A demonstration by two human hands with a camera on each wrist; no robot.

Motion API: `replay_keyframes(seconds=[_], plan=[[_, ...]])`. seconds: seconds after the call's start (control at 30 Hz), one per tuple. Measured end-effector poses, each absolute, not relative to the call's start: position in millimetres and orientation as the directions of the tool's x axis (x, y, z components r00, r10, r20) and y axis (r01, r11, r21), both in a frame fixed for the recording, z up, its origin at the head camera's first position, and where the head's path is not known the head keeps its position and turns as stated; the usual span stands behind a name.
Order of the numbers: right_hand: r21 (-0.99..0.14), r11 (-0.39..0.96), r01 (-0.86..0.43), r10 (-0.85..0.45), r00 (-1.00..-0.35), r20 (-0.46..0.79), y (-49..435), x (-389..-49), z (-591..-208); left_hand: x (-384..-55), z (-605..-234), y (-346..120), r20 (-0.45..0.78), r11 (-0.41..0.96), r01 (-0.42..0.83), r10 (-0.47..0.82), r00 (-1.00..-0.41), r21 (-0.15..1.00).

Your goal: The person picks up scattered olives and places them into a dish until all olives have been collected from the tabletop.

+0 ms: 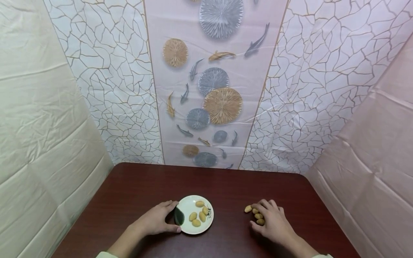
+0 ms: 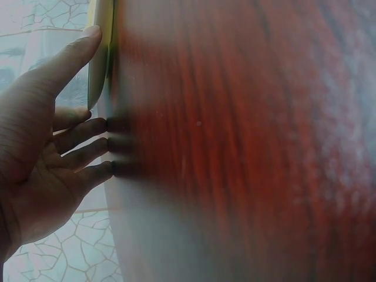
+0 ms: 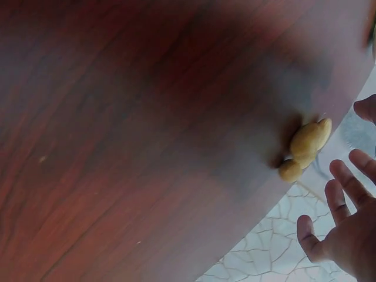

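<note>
A small white plate [image 1: 190, 229] with a dark green patch and a dark printed motif lies on the table and bears several oval, yellow-brown, nut-like pieces [image 1: 196, 222]. My left hand [image 1: 156, 219] holds its left rim between thumb and index finger; in the left wrist view the other fingers reach out below the plate [image 2: 98, 64]. On the right, my right hand [image 1: 272, 222] hovers over a loose group of similar pieces [image 1: 248, 208], its fingers spread and bent a little. In the right wrist view a gap shows between the fingers and these pieces [image 3: 305, 141].
Both the plate and the loose pieces are on a dark red-brown wooden table [image 1: 206, 182] with rounded far corners. A patterned cloth [image 1: 213, 143] hangs behind its far edge, and pale cloth walls [image 1: 368, 172] stand at both sides.
</note>
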State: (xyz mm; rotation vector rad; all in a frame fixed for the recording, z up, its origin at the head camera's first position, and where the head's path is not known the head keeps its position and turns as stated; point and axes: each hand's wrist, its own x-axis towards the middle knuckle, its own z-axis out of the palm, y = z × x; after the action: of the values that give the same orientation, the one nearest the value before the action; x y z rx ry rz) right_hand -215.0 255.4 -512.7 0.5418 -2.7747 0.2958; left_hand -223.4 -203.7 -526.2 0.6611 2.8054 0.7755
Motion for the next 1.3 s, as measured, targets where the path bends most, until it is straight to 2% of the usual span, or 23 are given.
replay_keyframes(seconds=[0.13, 0.47, 0.8, 1.3], plan=[[-0.135, 0.904, -0.405, -0.332, -0.866, 0.374, 263.3, -217.3, -517.0, -223.1, -524.6, -203.6, -0.024, 0.767, 0.377, 0.454, -0.89, 0.519], [-0.142, 0.911, -0.388, -0.313, -0.873, 0.375, 271.4, -221.3, -517.0, -225.5, -522.3, -202.6, -0.029, 0.775, 0.371, 0.447, -0.894, 0.511], [-0.164, 0.927, -0.336, -0.278, -0.914, 0.296, 281.9, -225.8, -514.9, -225.0, -519.6, -202.0, -0.028, 0.772, 0.373, 0.45, -0.892, 0.515], [-0.164, 0.934, -0.317, -0.283, -0.938, 0.199, 284.3, -226.4, -524.9, -220.9, -525.5, -204.6, -0.046, 0.771, 0.356, 0.445, -0.895, 0.528]])
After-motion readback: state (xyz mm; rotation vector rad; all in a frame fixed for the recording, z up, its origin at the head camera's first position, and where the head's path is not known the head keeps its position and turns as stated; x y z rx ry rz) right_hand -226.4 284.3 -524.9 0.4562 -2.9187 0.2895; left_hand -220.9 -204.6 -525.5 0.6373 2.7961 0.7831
